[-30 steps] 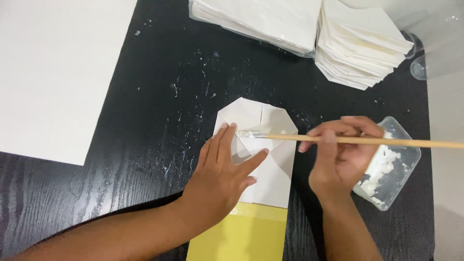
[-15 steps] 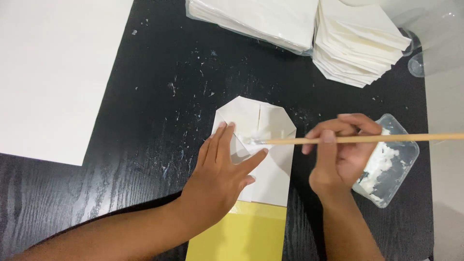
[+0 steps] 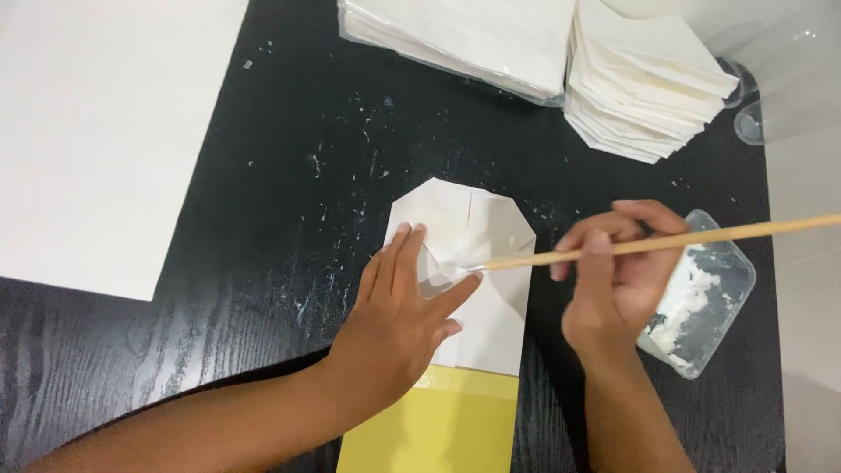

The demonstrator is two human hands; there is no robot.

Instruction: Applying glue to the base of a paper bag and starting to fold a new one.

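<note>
Head view shows your left hand (image 3: pixel 394 324) pressing flat, fingers spread, on the folded white paper bag (image 3: pixel 477 271), while your right hand (image 3: pixel 613 280) pinches a long wooden brush (image 3: pixel 666 241).

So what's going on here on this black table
A person is brushing white paste onto a folded white paper piece that lies on a black table. The left hand presses the paper flat, fingers spread beside the fold. The right hand holds a thin wooden brush, its tip on the fold by the left thumb. A clear tub of white paste sits right of that hand. Stacks of similar folded papers lie at the table's far edge.
</note>
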